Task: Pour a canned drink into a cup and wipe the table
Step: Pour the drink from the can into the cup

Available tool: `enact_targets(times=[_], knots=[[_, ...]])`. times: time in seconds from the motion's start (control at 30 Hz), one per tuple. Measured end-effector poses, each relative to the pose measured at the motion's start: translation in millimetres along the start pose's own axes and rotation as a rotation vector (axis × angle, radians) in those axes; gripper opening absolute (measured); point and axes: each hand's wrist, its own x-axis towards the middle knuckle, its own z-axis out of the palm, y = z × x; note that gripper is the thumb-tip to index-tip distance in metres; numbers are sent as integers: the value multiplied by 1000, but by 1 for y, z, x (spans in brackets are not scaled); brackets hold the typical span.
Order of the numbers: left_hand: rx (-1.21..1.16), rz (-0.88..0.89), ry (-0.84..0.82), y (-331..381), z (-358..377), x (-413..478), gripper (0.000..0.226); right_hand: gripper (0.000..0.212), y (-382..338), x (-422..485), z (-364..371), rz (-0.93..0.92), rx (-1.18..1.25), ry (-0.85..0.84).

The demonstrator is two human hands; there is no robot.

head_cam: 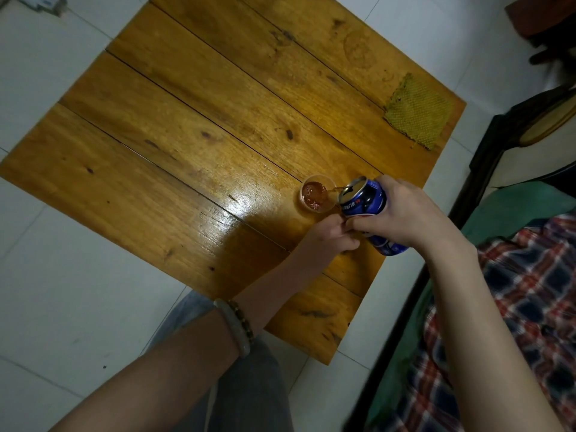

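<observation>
The table (174, 126) is bare on the left; near its right edge the cup (317, 196) is seen part filled, and it is best steadied by the left hand (330, 233), whose grip is hidden; the can (364, 202) is clamped in the right hand (405, 215), tilted, and should be tipped slowly; the cloth (419, 110) lies well apart.

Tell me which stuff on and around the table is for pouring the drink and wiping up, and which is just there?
For the job: blue can, clear cup, yellow cloth, wooden table.

Just there: plaid fabric, green fabric, bracelets.
</observation>
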Motion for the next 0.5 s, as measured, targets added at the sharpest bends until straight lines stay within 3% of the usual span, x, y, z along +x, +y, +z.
enact_targets(times=[0.17,0.5], knots=[[25,8,21,4,1,0,32,64,-2,-2,-6,9,-9,-5],[-3,36,46,11,11,1,23,63,-3,-6,-15,4,-15,-14]])
